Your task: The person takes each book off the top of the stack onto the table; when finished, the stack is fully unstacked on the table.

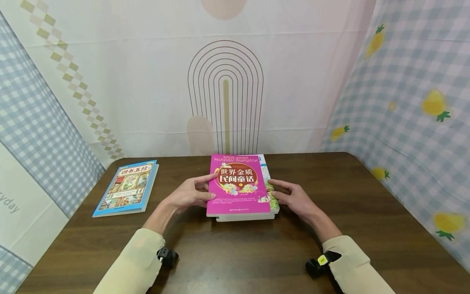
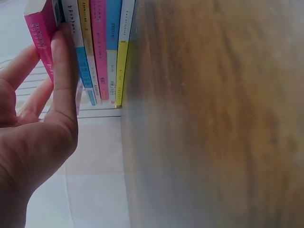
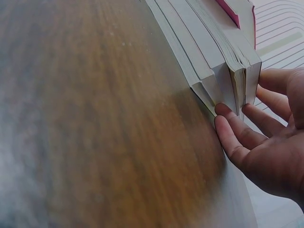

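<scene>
On top of the stack (image 1: pixel 246 219): a pink book (image 1: pixel 238 207), set a little to the left of the green-patterned book (image 1: pixel 274 201) beneath it.
Left hand (image 1: pixel 186 193): at the stack's left side, thumb and fingers slightly bent, pinching the pink book by its spine edge; how firmly the thumb bears is hard to tell in the dim wrist view.
Right hand (image 1: pixel 296 201): against the stack's right side, fingers spread and nearly straight, tips touching the lower books' edges without gripping them.
Blue book (image 1: pixel 126 190): flat on the table (image 1: pixel 235 253), well left of the stack.
Patterned cloth (image 1: pixel 304 90): hanging behind the stack.
</scene>
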Motion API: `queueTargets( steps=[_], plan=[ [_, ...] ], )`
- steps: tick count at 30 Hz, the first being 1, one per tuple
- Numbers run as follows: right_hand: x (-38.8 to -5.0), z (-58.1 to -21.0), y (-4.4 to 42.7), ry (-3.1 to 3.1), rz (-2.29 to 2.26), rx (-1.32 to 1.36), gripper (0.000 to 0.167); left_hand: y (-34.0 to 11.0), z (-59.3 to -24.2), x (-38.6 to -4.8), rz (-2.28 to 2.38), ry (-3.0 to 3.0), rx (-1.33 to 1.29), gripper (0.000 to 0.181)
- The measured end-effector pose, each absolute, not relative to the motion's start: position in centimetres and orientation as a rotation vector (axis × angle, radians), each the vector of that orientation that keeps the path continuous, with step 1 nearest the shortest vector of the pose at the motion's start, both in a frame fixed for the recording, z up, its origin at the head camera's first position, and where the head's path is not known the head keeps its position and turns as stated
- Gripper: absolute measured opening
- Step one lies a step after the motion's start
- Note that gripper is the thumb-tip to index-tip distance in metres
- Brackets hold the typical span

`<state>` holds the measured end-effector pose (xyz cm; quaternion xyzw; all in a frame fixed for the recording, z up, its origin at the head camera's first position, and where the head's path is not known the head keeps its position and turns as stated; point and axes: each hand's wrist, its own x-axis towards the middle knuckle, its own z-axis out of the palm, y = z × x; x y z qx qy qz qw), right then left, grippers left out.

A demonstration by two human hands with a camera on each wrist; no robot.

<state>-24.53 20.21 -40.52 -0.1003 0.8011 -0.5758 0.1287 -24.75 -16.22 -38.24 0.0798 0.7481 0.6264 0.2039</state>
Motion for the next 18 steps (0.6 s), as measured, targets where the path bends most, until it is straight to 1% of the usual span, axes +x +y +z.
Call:
queueTargets(
  steps=[9, 18],
  plan=[
    [-24.57, -40.53, 20.26, 2.337, -1.675, -0.27, 0.055, -16.36, -37.84, -24.28, 1.821, 2.06, 0.21, 0.073],
    [-24.75, -40.74, 20.36, 2.334, -1.676, -0.25, 0.055, -16.48, -37.51, -24.12, 1.877, 2.023, 0.204, 0.074]
  ],
)
